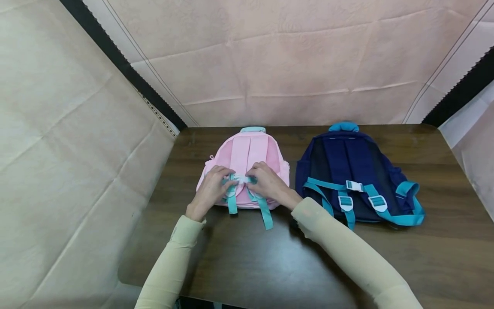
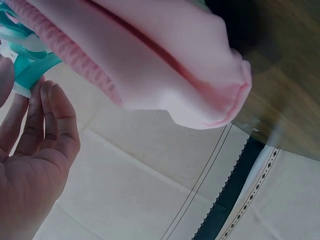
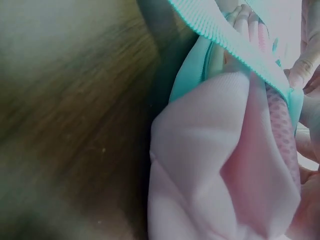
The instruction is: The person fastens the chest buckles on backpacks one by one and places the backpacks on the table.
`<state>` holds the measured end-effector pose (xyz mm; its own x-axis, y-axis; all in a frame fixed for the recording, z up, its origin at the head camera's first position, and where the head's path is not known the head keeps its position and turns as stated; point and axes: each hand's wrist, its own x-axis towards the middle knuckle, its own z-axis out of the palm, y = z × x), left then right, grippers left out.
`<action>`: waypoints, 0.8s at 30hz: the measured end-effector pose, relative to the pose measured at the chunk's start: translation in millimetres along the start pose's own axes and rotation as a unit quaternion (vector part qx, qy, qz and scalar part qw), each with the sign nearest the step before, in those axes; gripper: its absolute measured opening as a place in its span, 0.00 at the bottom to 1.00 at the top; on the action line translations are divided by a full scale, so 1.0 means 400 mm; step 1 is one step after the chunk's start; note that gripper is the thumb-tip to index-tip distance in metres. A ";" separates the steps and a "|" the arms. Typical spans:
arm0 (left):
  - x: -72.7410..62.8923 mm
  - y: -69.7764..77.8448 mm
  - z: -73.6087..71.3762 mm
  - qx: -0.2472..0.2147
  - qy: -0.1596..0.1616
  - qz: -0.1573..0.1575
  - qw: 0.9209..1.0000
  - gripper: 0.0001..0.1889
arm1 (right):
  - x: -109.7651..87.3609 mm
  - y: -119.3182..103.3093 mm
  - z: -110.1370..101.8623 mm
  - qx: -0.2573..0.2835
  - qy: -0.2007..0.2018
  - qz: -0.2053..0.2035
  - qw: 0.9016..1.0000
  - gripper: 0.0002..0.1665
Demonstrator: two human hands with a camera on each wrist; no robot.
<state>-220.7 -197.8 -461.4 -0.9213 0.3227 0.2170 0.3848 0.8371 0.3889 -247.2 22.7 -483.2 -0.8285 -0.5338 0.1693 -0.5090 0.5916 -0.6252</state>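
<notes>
A small pink backpack [image 1: 238, 150] lies with its strap side up and its light blue top handle at the far end. My left hand [image 1: 212, 189] pinches a teal strap [image 2: 37, 67] on the left of its lower back panel. From the right, my right hand [image 1: 268, 182] grips the teal webbing on the other side, fingers bent over it. Between the fingertips sits a white buckle [image 1: 241, 179], partly hidden by them. Two loose teal strap ends [image 1: 266, 214] hang toward me past the bag's lower edge. The right wrist view shows the pink fabric [image 3: 200, 145] up close.
To the right lies a larger navy backpack [image 1: 347, 159], strap side up, with blue straps and a white chest buckle [image 1: 354, 186]. Both bags rest on a dark wooden table [image 1: 247, 262]. Pale cloth walls [image 1: 293, 73] stand behind the table and at its sides.
</notes>
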 end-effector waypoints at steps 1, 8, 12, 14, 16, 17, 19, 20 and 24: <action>0.001 -0.001 -0.001 -0.003 0.000 -0.002 1.000 0.17 | -0.001 0.002 -0.002 0.001 0.002 0.000 1.000 0.19; 0.002 0.002 -0.002 -0.011 -0.003 -0.007 1.000 0.18 | -0.003 0.007 -0.011 -0.003 0.013 -0.003 1.000 0.19; 0.001 0.000 0.003 -0.010 -0.006 -0.001 1.000 0.17 | -0.003 0.004 -0.012 0.000 0.014 -0.002 1.000 0.20; 0.001 0.001 0.004 -0.012 -0.009 0.001 1.000 0.17 | -0.004 0.002 -0.013 0.002 0.014 0.000 1.000 0.20; 0.001 0.003 0.004 -0.013 -0.010 0.004 1.000 0.16 | -0.004 -0.001 -0.013 0.005 0.015 0.001 1.000 0.20; 0.001 0.005 0.004 -0.010 -0.010 0.006 1.000 0.16 | -0.004 -0.002 -0.014 0.005 0.016 0.000 1.000 0.20; 0.002 0.006 0.006 -0.005 -0.009 0.010 1.000 0.16 | -0.003 -0.004 -0.014 0.002 0.017 -0.001 1.000 0.20; 0.003 0.007 0.007 -0.002 -0.008 0.012 1.000 0.16 | -0.003 -0.006 -0.015 0.001 0.017 -0.003 1.000 0.20; 0.006 0.007 0.012 0.012 -0.005 0.022 1.000 0.16 | -0.002 -0.010 -0.017 -0.009 0.016 -0.009 1.000 0.20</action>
<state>-222.2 -192.4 -464.1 -0.9038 0.3642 0.2249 0.4243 0.8317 0.3582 -246.0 24.8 -475.8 -0.8264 -0.5246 0.2047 -0.5274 0.5936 -0.6078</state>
